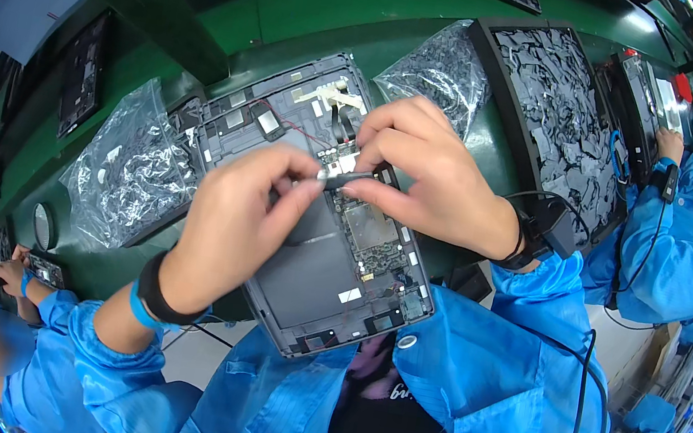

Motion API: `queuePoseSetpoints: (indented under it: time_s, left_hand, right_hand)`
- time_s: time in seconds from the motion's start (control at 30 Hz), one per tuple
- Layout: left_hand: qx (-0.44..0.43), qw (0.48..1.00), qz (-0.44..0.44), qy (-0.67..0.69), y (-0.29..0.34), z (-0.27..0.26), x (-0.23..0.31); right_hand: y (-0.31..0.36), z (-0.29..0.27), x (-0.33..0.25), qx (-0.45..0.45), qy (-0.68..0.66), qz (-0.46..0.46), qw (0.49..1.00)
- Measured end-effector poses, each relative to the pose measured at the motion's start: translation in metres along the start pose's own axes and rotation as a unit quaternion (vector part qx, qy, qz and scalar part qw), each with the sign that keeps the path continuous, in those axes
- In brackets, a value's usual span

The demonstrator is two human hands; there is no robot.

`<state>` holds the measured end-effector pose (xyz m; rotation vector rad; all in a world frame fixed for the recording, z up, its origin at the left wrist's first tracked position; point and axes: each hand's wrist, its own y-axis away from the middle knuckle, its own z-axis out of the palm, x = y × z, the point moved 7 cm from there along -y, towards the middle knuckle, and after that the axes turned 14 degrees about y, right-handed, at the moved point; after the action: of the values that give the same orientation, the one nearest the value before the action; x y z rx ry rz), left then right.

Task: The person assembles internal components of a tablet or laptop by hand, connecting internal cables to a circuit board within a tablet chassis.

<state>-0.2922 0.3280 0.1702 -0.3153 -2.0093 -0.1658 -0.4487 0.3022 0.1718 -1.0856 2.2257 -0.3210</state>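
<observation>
Thin grey strip (343, 179), pinched between both hands, flat black chassis (328, 277)

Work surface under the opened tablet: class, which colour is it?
Green; the work surface shows best in the head view.

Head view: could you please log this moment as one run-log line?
left hand: pinches small grey strip | right hand: pinches the strip's other end | below: opened tablet on green bench

green workbench (324, 7) (glossy), brightly lit
</observation>
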Motion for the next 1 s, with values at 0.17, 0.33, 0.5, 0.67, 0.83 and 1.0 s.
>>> queuePoseSetpoints:
  time_s: [0.17, 0.33, 0.5, 0.67, 0.83, 1.0]
  left_hand:
    - [-0.030, 0.959, -0.137, 0.246, -0.038, -0.015, -0.021]
    - [-0.098, 0.957, -0.160, 0.222, -0.055, -0.015, -0.020]
    - [-0.029, 0.993, -0.047, 0.104, -0.071, -0.029, -0.009]
    - [-0.025, 0.989, 0.005, -0.144, -0.086, -0.032, -0.014]
    - [-0.014, 0.974, 0.071, -0.217, -0.087, -0.025, -0.010]
    - [-0.024, 0.968, 0.054, -0.242, -0.094, -0.021, -0.010]
  right_hand:
    - [0.002, -0.017, 0.010, 0.119, 0.011, -0.036, 0.992]
    - [0.006, -0.010, -0.012, 0.192, 0.212, -0.216, 0.933]
    - [-0.001, -0.007, -0.016, 0.238, 0.293, -0.227, 0.898]
    - [-0.016, 0.009, -0.011, 0.146, 0.358, -0.156, 0.909]
    - [-0.019, 0.020, -0.007, 0.078, 0.379, -0.103, 0.916]
    - [-0.018, 0.018, 0.003, 0.088, 0.348, -0.102, 0.928]
